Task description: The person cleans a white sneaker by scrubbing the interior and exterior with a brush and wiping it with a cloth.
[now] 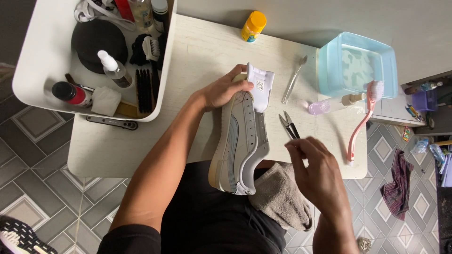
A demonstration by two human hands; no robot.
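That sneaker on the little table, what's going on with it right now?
A person seated at a small white table holds a grey-and-white sneaker on its side, the left hand gripping its toe end near the pulled-out tongue. The sneaker has no laces in its eyelets. The right hand hovers beside it, fingers pinched together just below a small pair of scissors lying on the table. A grey towel rests on the person's lap, and a pink long-handled brush lies to the right.

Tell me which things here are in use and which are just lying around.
In use: sneaker held by the left hand; right hand hovering near the small scissors.
Lying about: pink brush, blue basin, yellow-capped bottle, grey towel.
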